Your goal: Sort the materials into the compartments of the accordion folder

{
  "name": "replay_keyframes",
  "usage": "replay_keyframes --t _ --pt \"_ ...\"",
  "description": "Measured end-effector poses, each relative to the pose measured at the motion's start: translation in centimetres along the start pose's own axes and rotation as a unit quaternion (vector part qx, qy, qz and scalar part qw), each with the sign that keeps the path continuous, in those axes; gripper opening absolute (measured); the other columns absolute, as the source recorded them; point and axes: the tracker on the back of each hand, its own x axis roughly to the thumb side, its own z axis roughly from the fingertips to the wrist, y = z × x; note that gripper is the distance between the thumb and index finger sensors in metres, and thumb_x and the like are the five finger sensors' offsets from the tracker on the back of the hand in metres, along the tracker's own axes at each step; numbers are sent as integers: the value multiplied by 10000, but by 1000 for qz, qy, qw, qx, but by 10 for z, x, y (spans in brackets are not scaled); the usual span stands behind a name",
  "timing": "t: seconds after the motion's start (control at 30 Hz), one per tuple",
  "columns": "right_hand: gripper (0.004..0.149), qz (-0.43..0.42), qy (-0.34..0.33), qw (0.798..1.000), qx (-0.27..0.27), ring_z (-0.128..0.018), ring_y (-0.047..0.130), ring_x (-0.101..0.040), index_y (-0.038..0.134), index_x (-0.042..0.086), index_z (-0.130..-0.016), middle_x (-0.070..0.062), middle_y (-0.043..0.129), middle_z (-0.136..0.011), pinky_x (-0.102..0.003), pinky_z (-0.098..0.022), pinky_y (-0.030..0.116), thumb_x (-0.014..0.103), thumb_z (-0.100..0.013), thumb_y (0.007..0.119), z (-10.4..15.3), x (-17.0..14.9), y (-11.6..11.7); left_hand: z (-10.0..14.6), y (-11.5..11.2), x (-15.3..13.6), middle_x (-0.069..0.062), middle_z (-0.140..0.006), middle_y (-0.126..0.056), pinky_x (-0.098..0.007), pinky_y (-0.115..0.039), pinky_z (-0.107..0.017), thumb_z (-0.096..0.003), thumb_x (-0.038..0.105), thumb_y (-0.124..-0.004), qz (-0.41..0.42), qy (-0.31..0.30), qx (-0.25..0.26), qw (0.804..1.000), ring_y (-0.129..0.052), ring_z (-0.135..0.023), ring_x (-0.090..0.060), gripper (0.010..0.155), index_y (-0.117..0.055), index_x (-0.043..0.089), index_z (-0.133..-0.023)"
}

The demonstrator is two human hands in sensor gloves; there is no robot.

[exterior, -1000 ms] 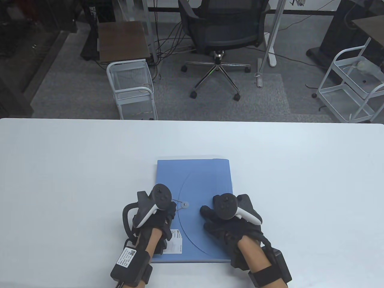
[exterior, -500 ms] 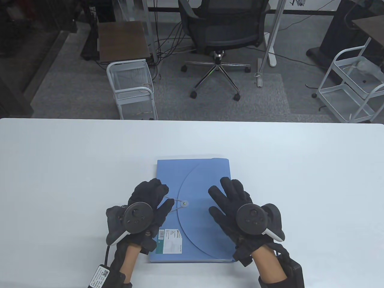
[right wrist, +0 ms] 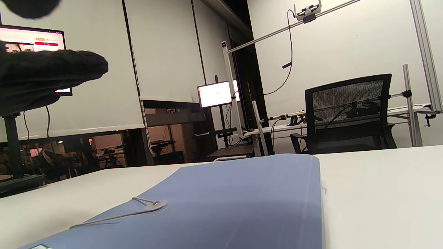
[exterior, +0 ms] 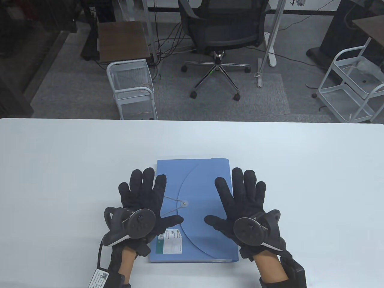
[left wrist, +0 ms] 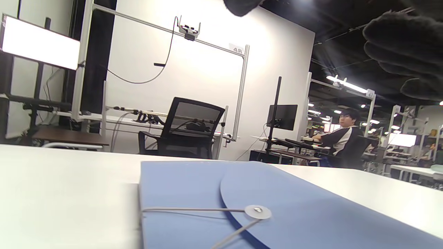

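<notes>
A blue accordion folder lies flat and closed on the white table, its curved flap held by a string wound on a round button. It also shows in the left wrist view and the right wrist view. My left hand is open with fingers spread, above the folder's left edge. My right hand is open with fingers spread, above the folder's right edge. Both hands hold nothing. A white label sits on the folder's near left corner.
Beyond the table's far edge stand an office chair, a small white wire cart and another white cart at the right.
Both hands have turned from resting low on the folder's near part to raised and opened, fingers spread, and moved outward to the folder's side edges. The folder has not moved.
</notes>
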Motion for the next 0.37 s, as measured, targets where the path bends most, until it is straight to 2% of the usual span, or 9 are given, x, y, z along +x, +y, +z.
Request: replay_keyframes --t 0.37 --pt "932 3 8 1000 12 -1042 5 -580 165 273 -1188 -251 -13 -1209 -840 -663 181 809 -517 525 -1 2 1 0 0 0 -225 -1279 -56 -771 -156 -650 -492 899 -511 5 2 8 1000 17 -1099 -506 1115 -216 143 -1257"
